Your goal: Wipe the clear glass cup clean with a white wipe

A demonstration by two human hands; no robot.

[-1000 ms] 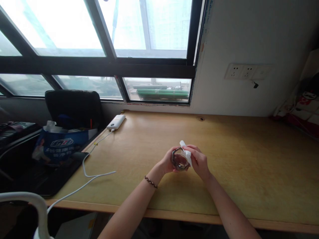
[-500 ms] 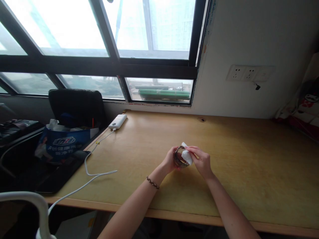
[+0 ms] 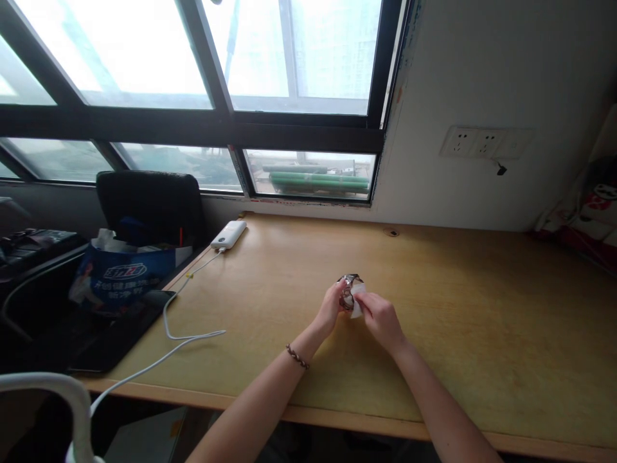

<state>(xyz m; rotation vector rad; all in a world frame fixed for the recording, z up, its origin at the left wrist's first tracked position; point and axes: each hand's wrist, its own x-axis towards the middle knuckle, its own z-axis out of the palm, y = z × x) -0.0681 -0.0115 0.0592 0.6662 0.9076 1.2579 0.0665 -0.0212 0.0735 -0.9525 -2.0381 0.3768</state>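
Over the middle of the desk, my left hand (image 3: 330, 308) is closed around a shiny dark ring-shaped object (image 3: 346, 297), thumb on its near side. The ring is small in view, and I cannot tell its exact kind. My right hand (image 3: 383, 318) pinches a crumpled white tissue (image 3: 357, 301) against the ring's right side. Part of the tissue hangs below the fingers. A braided bracelet (image 3: 296, 355) circles my left wrist.
A white power bank (image 3: 229, 235) lies at the desk's back left corner, its white cable (image 3: 167, 315) looping over the left edge. Beyond that edge stand a black chair (image 3: 149, 199) and a blue bag (image 3: 128, 276). Wall sockets (image 3: 475, 141) sit behind the wooden desk (image 3: 482, 321).
The ring has tilted, so its opening no longer faces me as widely. My right hand has shifted left and turned, bringing the tissue lower along the ring's right side.
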